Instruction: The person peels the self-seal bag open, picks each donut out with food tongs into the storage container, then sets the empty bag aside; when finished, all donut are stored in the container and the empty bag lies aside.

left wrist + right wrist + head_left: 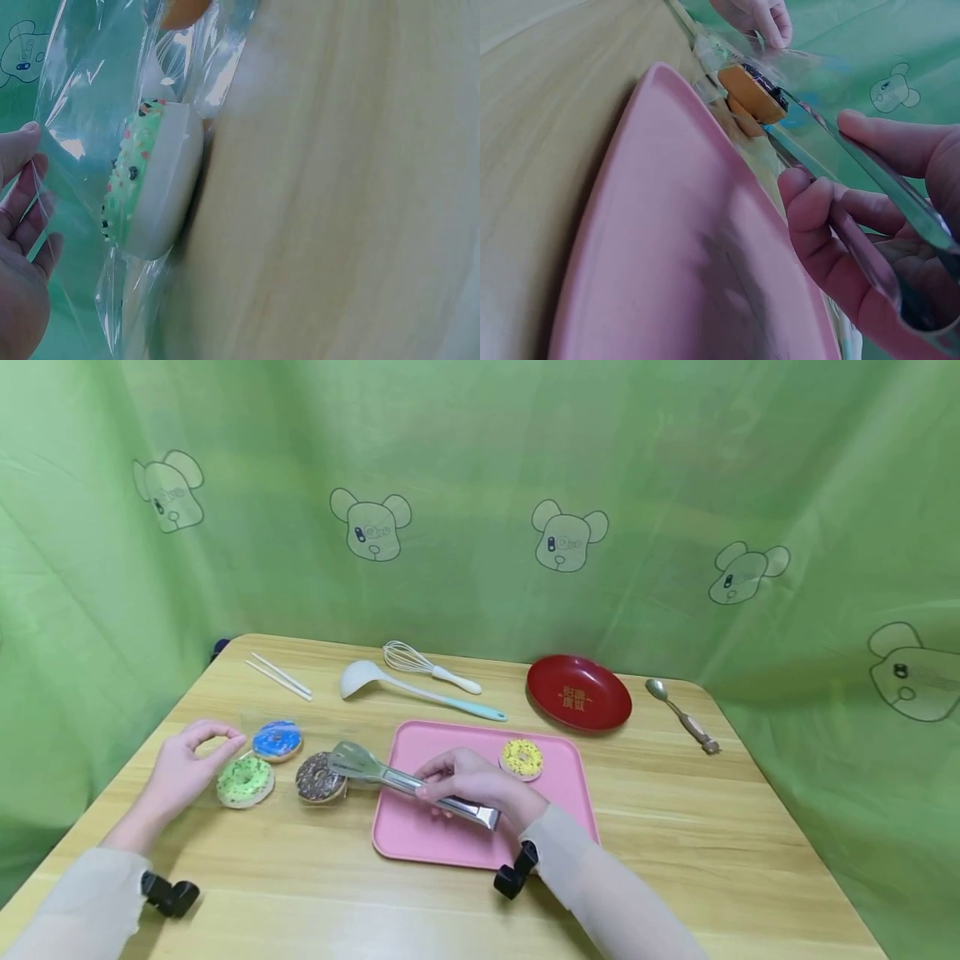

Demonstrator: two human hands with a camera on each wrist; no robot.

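My left hand [183,768] pinches the edge of a clear plastic bag [82,82] between thumb and fingers. Inside or under this film sit a green-iced donut [244,793] with sprinkles and, behind it, a blue-iced donut [279,739]. My right hand [474,783] grips metal tongs [397,779] around their arms, over the pink tray. The tongs' tips are at a chocolate-iced donut [315,783], which looks lifted and tilted in the right wrist view. Whether the tips squeeze it firmly, I cannot tell. A yellow-iced donut [517,769] lies on the pink tray [442,742].
Along the back of the wooden table [690,843] lie white chopsticks [279,677], a ladle [420,691], a whisk [435,670], a red oval plate [600,693] and a spoon [681,714]. A green curtain [465,460] hangs behind the table and on both sides.
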